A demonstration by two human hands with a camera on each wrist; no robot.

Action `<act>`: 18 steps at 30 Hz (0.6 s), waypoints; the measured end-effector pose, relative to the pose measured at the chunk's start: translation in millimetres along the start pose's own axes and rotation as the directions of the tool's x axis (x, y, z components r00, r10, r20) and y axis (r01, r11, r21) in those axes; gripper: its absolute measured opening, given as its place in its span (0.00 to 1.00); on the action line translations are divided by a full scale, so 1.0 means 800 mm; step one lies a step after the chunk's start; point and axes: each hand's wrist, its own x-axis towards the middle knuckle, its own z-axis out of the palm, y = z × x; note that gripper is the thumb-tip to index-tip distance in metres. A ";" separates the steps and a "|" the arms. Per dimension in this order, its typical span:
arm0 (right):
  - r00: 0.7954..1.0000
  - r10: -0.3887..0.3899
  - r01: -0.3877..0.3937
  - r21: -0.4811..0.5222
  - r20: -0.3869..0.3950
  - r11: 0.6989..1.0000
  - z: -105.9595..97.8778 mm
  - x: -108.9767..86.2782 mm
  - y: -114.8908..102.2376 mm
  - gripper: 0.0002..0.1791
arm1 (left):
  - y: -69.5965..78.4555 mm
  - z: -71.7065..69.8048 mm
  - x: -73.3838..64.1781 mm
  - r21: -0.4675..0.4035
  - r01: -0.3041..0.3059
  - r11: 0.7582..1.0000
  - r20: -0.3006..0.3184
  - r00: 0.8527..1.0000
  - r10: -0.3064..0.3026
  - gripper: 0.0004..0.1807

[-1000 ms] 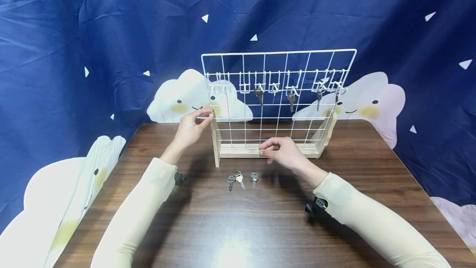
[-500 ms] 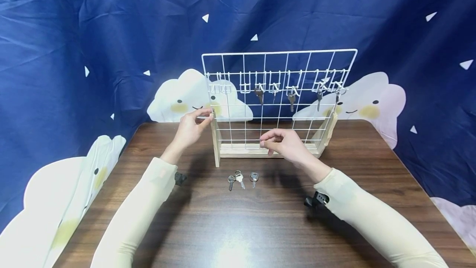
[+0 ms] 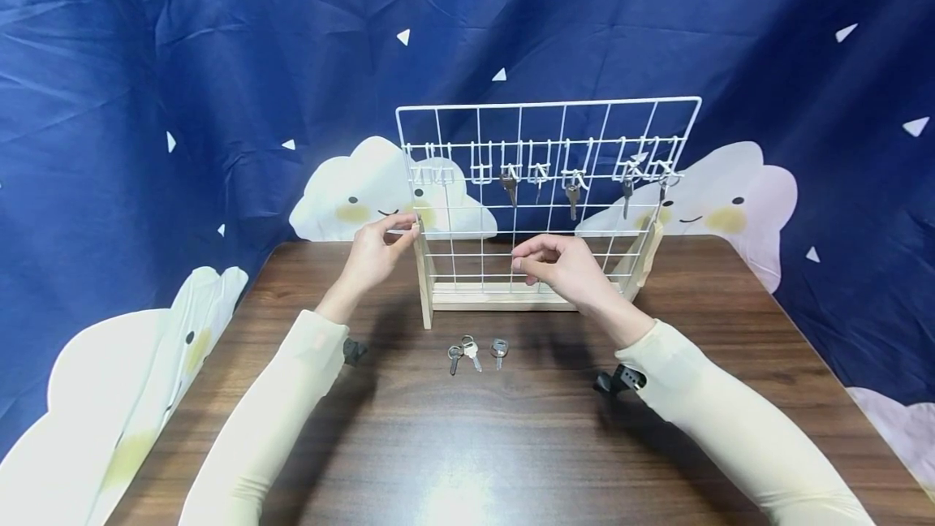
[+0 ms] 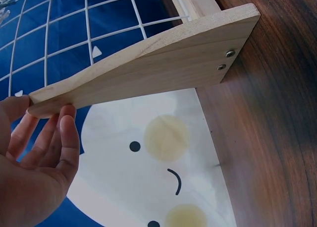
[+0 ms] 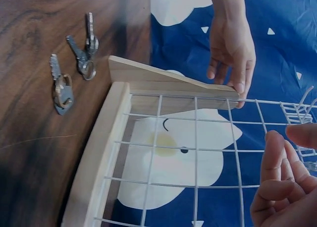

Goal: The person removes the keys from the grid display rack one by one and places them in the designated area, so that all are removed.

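A white wire grid rack (image 3: 549, 230) with wooden side supports stands on the table. At its left support (image 4: 143, 58), my left hand (image 3: 372, 253) grips the top end between thumb and fingers. My right hand (image 3: 570, 270) is in front of the lower middle of the grid, fingers curled and thumb tip close to the index tip. No object shows between those tips in the right wrist view, though a small one could be hidden. Several keys, such as a silver key (image 3: 573, 200), hang from the hooks. A ringed key (image 3: 499, 351) and two keys (image 3: 471, 351) lie on the table.
A brown wooden table (image 3: 453, 428) extends towards me. Behind it hangs a blue cloth (image 3: 292, 47) with clouds and white triangles. Unloaded hooks (image 3: 442, 173) sit at the grid's left side.
My right hand has risen steadily from near the rack's base bar to in front of the lower grid. The left hand and the keys on the table stay in place.
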 end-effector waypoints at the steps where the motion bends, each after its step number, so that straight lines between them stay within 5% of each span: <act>1: 1.000 0.001 -0.001 0.005 -0.003 1.000 0.000 0.001 -0.002 0.11 | 0.000 0.000 0.000 -0.002 0.000 1.000 0.000 1.000 0.000 0.18; 18: 0.992 -0.082 0.087 0.040 -0.097 0.995 -0.007 0.016 -0.032 0.12 | 0.003 -0.001 -0.001 -0.015 0.011 1.000 -0.002 1.000 -0.011 0.18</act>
